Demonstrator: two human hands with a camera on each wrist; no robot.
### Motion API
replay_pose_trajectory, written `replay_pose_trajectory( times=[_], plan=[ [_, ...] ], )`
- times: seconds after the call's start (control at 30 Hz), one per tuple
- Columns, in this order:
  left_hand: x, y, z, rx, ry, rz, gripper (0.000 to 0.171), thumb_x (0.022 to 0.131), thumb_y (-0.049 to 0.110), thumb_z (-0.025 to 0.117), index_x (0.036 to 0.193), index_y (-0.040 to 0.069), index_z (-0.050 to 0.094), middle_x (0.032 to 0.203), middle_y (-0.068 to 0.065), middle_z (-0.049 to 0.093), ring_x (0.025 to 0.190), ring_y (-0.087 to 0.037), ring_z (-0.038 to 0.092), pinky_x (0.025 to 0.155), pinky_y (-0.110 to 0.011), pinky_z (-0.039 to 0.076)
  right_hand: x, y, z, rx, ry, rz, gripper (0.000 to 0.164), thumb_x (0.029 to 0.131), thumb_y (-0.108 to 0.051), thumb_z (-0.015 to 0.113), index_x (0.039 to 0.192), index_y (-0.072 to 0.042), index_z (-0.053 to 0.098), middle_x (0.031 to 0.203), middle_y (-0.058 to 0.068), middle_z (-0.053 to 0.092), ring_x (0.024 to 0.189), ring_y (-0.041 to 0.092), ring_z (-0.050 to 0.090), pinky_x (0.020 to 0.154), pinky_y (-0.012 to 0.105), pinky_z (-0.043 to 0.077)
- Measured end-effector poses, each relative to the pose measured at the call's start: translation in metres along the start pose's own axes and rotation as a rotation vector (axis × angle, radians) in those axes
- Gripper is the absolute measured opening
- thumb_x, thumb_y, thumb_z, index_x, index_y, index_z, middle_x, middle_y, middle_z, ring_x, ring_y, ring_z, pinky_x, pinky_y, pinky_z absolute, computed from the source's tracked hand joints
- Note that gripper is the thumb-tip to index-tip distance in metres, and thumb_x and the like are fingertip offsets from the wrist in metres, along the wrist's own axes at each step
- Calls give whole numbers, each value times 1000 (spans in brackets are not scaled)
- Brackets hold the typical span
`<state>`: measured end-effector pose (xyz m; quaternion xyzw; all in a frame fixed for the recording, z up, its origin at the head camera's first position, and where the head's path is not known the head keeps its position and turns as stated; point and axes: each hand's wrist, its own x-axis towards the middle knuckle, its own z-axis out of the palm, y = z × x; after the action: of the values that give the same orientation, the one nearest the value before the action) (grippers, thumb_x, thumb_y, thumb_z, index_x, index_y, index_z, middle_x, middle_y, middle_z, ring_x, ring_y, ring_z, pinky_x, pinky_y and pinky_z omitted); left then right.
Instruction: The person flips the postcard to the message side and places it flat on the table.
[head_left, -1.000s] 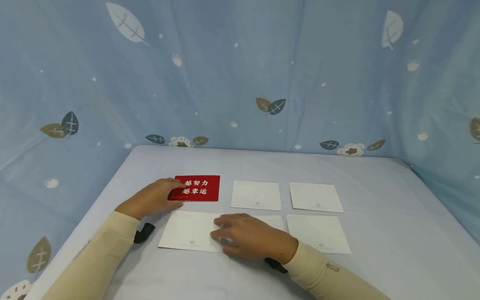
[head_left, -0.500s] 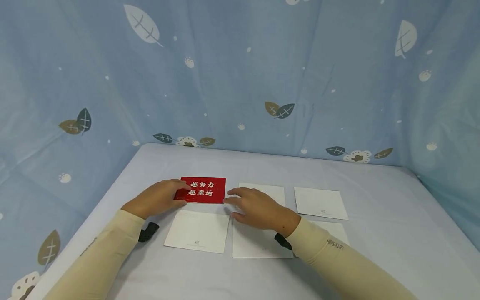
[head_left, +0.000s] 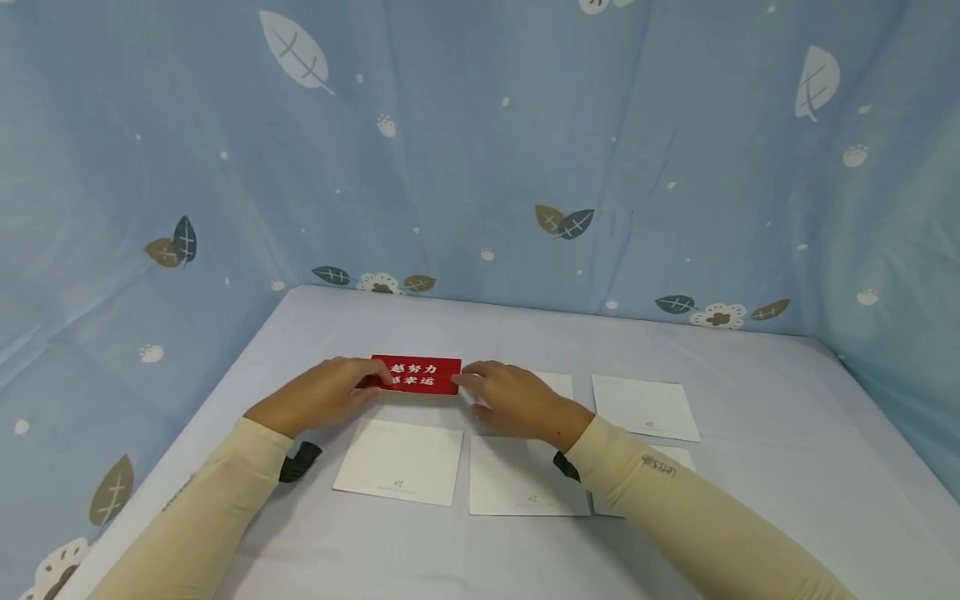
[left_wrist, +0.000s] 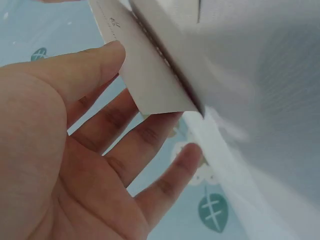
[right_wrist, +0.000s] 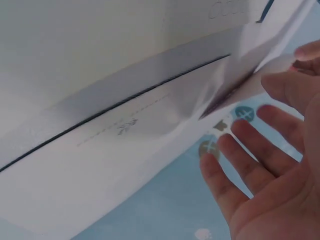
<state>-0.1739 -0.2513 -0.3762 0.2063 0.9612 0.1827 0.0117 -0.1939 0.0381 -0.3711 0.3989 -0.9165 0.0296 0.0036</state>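
Observation:
The red postcard [head_left: 423, 377] with white lettering is tilted up, its near edge off the table, in the head view. My left hand [head_left: 330, 392] pinches its left edge; the left wrist view has the thumb against the postcard's pale back [left_wrist: 145, 70] and fingers behind. My right hand [head_left: 521, 400] is at the right edge. In the right wrist view, that thumb [right_wrist: 287, 90] lies against the postcard's back, while the other fingers are spread. Just nearer are two white cards, the left one [head_left: 401, 462] and the middle one [head_left: 525, 479].
More white cards lie flat: one at the far right [head_left: 645, 407], one partly under my right hand [head_left: 555, 383], and one partly hidden by the right sleeve [head_left: 675, 454]. A blue leaf-patterned curtain [head_left: 480, 150] stands behind the white table [head_left: 360, 550].
My right hand has moved from the near-middle card up to the red postcard's right edge. The postcard's near edge has risen from the table. My left hand has stayed at its left edge.

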Motion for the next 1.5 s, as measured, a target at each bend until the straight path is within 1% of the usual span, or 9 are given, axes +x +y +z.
replay_pose_trajectory(
  times=[0.2,0.37,0.5,0.67,0.73,0.87,1.03,1.2,1.5],
  plan=[
    [-1,1,-2,-12,2,54,17,93,10,70,108,18,69,112,-4,72,93,-14,62,82,-34,54,4,2,1,51,22,36,52,93,-21,71,142,-15,56,139,6,61,130,22,58,104,38,52],
    [-1,6,-4,-24,15,73,18,95,11,68,111,19,68,116,-2,72,103,-17,66,90,-40,55,5,3,4,111,26,32,39,95,-20,69,133,-14,64,131,4,66,121,20,63,99,36,54],
    [-1,10,-8,-42,41,90,19,96,11,66,114,18,69,116,0,73,111,-21,67,95,-44,55,5,4,5,175,71,7,27,96,-18,66,123,-12,70,120,1,72,108,15,68,93,32,56],
    [0,10,-10,-65,70,86,20,99,12,62,118,16,67,117,-1,72,114,-22,66,96,-45,54,6,3,7,262,125,-6,20,97,-14,64,114,-9,73,111,1,76,99,13,70,85,29,58],
    [0,8,-10,-79,78,73,22,100,14,61,121,15,66,118,-2,72,115,-23,66,96,-46,53,5,2,7,301,135,5,20,98,-13,63,114,-8,73,110,3,76,97,13,71,82,27,58],
    [0,6,-11,-105,78,39,25,102,19,58,126,14,63,122,-2,70,119,-26,64,97,-49,52,4,2,6,352,144,39,21,100,-12,61,116,-4,71,104,5,77,82,9,67,71,22,55],
    [1,3,-11,-113,97,13,23,104,16,54,125,14,63,119,-6,70,107,-24,67,89,-44,55,4,2,5,357,149,69,25,101,-13,58,121,-2,68,99,6,76,72,5,58,66,20,51],
    [4,1,-9,-99,125,6,26,101,9,56,126,12,62,114,-9,71,99,-22,68,81,-38,55,4,3,5,407,142,92,29,102,-14,57,125,1,65,103,8,76,75,6,61,66,20,52],
    [5,1,-8,-79,144,-18,35,100,9,60,134,12,56,99,-9,69,90,-21,65,71,-33,52,7,6,7,514,167,83,15,102,-12,57,105,-3,69,92,7,74,76,7,60,65,21,50]
  ],
)
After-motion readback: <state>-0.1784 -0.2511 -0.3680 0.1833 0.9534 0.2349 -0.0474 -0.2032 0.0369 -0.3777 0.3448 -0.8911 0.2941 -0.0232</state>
